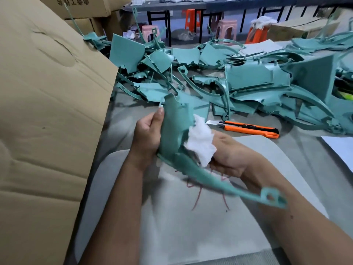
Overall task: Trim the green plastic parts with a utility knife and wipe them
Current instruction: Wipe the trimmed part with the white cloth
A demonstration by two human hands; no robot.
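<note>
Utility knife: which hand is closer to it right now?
Right. The right hand, gripping a white cloth, sits just below the utility knife. The left hand grips the green part farther left.

Held plastic part [172,134]: teal green, plain. Wiping cloth [200,143]: white. Utility knife [250,129]: orange body with black trim, silver blade. Heap of plastic parts [248,81]: the same teal green. Cardboard box flap [47,92]: tan brown; black printed characters are seen on a carton behind [76,2]. Mat [191,226]: pale grey, marked with red lines. Stools: orange [191,18], pink [227,28].
</note>
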